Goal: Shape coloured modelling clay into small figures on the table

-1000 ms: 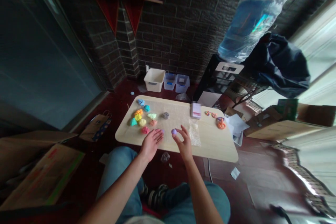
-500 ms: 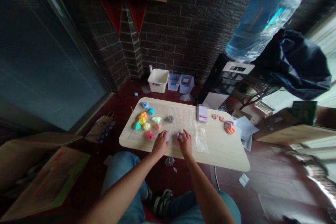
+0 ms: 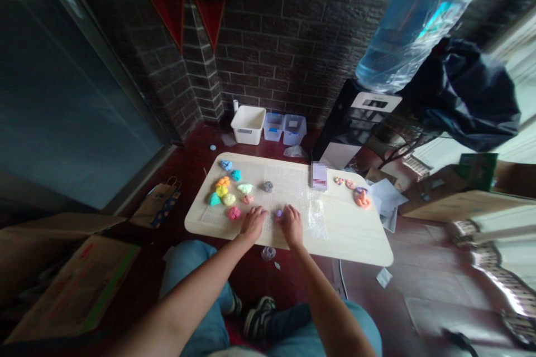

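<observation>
My left hand (image 3: 253, 223) rests low over the bubble wrap on the table, fingers bent together; a trace of lilac shows at its fingertips, likely a small clay piece. To its right, a small purple clay ball (image 3: 278, 213) sits at the thumb and fingertips of my right hand (image 3: 292, 225), which are curled around its side. Left of the hands lie soft clay lumps: pink (image 3: 234, 212), salmon (image 3: 248, 199), pale green (image 3: 245, 188), cream (image 3: 229, 199), green (image 3: 214, 199), yellow (image 3: 221, 191), orange (image 3: 223, 181), and blue ones (image 3: 226, 165). A grey lump (image 3: 268, 186) lies farther back.
Bubble wrap (image 3: 288, 178) covers much of the pale table (image 3: 355, 240). A blurred box (image 3: 319, 176) stands at the back edge. Orange clay (image 3: 362, 198) and small coloured pieces (image 3: 339, 181) lie right. Beyond are storage bins (image 3: 248, 125) and a water dispenser (image 3: 350, 128).
The view has shifted slightly. My left fingers have closed in more over their lilac piece, and the purple ball now shows more fully beside my right fingertips.
</observation>
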Demonstrator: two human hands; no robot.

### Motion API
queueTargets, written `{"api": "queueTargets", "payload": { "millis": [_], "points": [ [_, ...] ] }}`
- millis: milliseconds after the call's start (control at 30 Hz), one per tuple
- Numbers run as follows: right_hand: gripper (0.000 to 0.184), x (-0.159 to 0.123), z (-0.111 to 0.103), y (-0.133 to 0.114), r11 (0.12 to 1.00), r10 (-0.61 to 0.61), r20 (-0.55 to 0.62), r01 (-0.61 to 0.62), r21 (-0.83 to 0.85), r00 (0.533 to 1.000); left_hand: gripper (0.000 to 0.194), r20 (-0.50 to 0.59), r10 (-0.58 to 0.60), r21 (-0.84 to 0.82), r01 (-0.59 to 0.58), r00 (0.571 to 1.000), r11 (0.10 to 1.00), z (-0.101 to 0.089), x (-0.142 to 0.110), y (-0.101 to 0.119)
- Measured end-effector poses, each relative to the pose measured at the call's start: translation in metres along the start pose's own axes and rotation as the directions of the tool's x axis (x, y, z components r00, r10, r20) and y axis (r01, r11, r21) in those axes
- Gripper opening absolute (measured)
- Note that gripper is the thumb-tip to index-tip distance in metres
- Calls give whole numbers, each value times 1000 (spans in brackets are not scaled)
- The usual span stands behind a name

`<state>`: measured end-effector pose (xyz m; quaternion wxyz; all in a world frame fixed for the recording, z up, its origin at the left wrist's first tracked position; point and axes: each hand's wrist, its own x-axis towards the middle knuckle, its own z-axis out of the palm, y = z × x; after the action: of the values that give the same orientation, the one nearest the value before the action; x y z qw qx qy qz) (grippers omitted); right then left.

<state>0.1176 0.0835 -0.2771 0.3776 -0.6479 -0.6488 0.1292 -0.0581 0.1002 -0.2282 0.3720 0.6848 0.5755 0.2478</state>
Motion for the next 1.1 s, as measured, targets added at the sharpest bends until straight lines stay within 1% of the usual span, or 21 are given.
{"api": "queueTargets", "payload": {
  "millis": [133, 233, 300, 367, 500, 600, 700, 767, 833, 900, 933, 1000, 1067, 1100],
  "points": [
    [37, 2, -8, -7, 996, 54, -22, -52, 79, 998, 34, -30, -89, -230, 80, 996, 970, -8, 9, 3],
    [40, 2, -20, -14, 981, 123, -78, -109, 163, 989, 36, -9, -173, -432, 152, 985, 889, -15, 8, 7],
    [41, 0, -31, -22, 961, 177, -120, -145, 234, 977, 36, 34, -202, -569, 185, 979, 801, -22, -1, 12],
    [41, -7, -42, -32, 934, 224, -142, -172, 313, 964, 34, 67, -206, -692, 194, 976, 696, -28, -17, 19],
    [36, -32, -65, -65, 869, 269, -99, -197, 453, 958, 26, 72, -199, -866, 160, 977, 473, -37, -54, 44],
    [35, -53, -80, -98, 831, 261, -39, -204, 518, 965, 29, 88, -184, -929, 147, 979, 340, -37, -81, 69],
    [38, -69, -92, -128, 810, 218, 34, -200, 551, 975, 27, 145, -158, -949, 183, 977, 258, -34, -103, 93],
    [40, -77, -99, -141, 810, 187, 63, -190, 555, 980, 23, 181, -156, -955, 212, 971, 210, -33, -115, 105],
    [43, -84, -105, -148, 824, 168, 59, -173, 540, 984, 20, 220, -159, -957, 244, 962, 154, -33, -123, 112],
    [45, -91, -110, -150, 846, 152, 30, -146, 513, 988, 18, 269, -158, -954, 286, 950, 96, -34, -128, 116],
    [47, -95, -113, -151, 870, 126, 16, -118, 480, 992, 18, 291, -157, -950, 305, 944, 70, -35, -130, 117],
    [53, -100, -120, -154, 926, 30, 12, -32, 376, 999, 17, 319, -156, -944, 328, 935, 34, -36, -133, 118],
    [58, -98, -128, -161, 957, -60, 19, 52, 284, 998, 12, 326, -153, -943, 333, 933, 22, -38, -136, 122],
    [58, -95, -133, -165, 962, -78, 8, 73, 264, 997, 10, 327, -145, -942, 334, 934, 23, -39, -139, 126]
  ]
}}
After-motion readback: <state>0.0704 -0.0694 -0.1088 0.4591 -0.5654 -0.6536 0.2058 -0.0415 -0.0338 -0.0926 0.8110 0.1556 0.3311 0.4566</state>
